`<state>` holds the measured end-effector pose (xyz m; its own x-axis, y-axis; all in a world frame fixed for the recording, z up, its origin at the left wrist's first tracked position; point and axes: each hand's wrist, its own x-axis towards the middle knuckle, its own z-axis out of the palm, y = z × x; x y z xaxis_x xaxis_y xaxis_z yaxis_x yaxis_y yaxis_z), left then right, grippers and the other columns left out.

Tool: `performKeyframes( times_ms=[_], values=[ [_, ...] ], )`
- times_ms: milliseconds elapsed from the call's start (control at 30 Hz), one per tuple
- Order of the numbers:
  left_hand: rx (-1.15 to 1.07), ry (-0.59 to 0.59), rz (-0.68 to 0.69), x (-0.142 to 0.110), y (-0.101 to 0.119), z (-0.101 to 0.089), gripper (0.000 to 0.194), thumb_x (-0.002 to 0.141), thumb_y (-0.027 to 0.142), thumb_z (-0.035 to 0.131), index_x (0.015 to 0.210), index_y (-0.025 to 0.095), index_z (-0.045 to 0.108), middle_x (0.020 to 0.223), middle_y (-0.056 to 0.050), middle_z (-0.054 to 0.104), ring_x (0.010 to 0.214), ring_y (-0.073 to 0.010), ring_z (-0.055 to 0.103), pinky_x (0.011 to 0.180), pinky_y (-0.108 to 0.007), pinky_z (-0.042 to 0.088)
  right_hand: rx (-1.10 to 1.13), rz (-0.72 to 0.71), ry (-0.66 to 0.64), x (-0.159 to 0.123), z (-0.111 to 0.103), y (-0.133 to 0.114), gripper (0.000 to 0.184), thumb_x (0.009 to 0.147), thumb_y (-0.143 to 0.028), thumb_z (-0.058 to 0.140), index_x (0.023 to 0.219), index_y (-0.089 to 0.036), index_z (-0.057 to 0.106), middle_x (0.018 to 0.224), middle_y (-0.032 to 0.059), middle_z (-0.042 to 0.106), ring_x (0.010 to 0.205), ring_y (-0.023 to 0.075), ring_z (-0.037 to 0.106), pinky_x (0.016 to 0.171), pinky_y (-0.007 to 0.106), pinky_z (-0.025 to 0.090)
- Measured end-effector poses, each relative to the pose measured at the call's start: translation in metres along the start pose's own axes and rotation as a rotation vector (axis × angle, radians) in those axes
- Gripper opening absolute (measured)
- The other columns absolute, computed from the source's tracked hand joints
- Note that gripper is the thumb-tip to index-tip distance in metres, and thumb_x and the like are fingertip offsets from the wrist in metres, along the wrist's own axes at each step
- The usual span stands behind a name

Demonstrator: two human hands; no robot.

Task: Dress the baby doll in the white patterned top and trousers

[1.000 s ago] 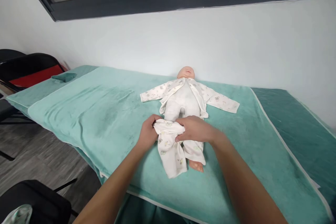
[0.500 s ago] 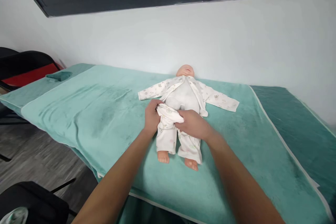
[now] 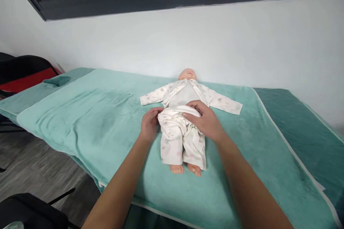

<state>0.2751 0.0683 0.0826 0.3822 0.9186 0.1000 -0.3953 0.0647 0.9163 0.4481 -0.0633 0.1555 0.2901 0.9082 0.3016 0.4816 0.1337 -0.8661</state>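
A baby doll (image 3: 187, 74) lies on its back, wearing a white patterned jacket (image 3: 225, 103) that hangs open over a pale grey-white torso. White patterned trousers (image 3: 172, 146) cover its legs and hips, and both bare feet stick out at the cuffs. My left hand (image 3: 149, 123) has its fingertips closed at the left end of the waistband; part of that grip is hidden. At the waistband's right side, my right hand (image 3: 205, 120) pinches the cloth between thumb and fingers.
The doll lies on a bed with a teal cover (image 3: 102, 114), against a white wall (image 3: 242, 43) under a dark window frame (image 3: 94, 7). Black and red chairs (image 3: 29, 69) stand at the left, and a black seat (image 3: 29, 211) is at the lower left.
The trousers' waistband has come up over the doll's hips to the lower belly. My right hand has moved up with it, and my left hand slightly outward. The doll's feet are closer together.
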Motion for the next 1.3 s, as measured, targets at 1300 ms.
performKeyframes(
  times_ms=[1300],
  values=[
    [0.391, 0.676, 0.232, 0.078, -0.005, -0.050, 0.025, 0.080, 0.040, 0.067, 0.082, 0.017, 0.058, 0.078, 0.002, 0.054, 0.072, -0.0112, 0.048, 0.069, -0.026, 0.038, -0.436, 0.590, 0.724, 0.002, -0.100, 0.097, 0.033, 0.070, -0.036, 0.069, 0.098, -0.020, 0.065, 0.087, 0.0077, 0.068, 0.076, 0.0249, 0.061, 0.068, 0.038, 0.047]
  ],
)
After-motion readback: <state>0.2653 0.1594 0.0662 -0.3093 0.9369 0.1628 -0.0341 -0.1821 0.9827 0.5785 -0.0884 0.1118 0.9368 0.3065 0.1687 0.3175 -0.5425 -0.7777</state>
